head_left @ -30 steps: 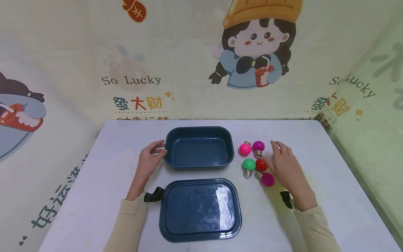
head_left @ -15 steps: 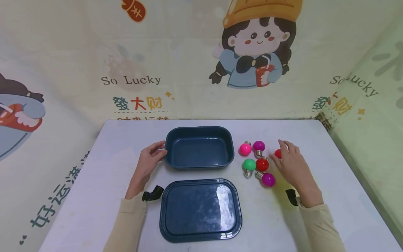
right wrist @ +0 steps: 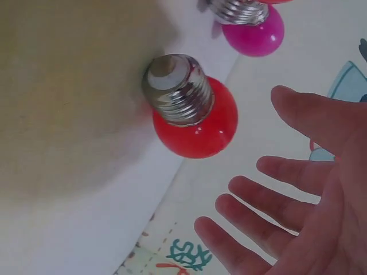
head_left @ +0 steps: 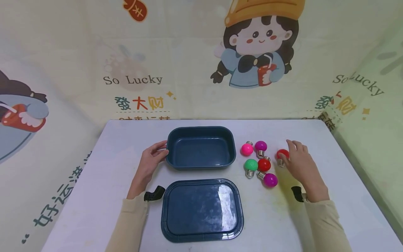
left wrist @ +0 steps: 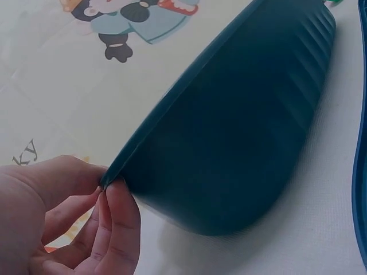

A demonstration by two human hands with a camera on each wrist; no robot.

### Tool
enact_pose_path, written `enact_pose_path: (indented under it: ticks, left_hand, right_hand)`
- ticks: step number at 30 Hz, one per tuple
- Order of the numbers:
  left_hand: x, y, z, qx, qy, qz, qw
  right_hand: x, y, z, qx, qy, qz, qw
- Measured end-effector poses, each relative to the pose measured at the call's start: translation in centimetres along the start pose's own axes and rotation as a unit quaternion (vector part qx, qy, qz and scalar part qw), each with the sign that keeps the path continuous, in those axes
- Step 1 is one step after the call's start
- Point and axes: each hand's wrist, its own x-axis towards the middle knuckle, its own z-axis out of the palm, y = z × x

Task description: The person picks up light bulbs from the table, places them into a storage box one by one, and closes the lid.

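Red bulb, head view partly blocked, right-wrist view unblocked

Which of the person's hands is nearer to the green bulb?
Right. The right hand is to the right of the green bulb, beside the outlying red bulb; the left hand is farther off, pinching the left rim of the blue box.

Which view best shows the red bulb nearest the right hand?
Right wrist: the red bulb appears large and unobstructed, screw base included. The head view has it small, partly behind the right hand; the left wrist view lacks it.
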Motion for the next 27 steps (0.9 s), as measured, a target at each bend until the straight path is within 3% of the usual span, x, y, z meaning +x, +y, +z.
enact_pose_path:
  ticks: [9, 16, 27]
  left_hand:
    - [0.0, -0.2, 0.0, -0.005, -0.003, 0.005, 1.0]
    - [-0.1, -0.4, 0.0, -0.014, -0.003, 0.003, 0.9999]
    - [-0.1, -0.4, 0.0, -0.017, -0.004, 0.002, 0.9998]
  right_hand:
    - [0.4, 0.8, 0.5, 0.019, -0.042, 0.019, 0.9988]
    - [0.8, 1.2, 0.7, 0.025, -0.045, 0.012, 0.9986]
    - [1.4, 1.2, 0.6, 0.08, -0.074, 0.039, 0.9933]
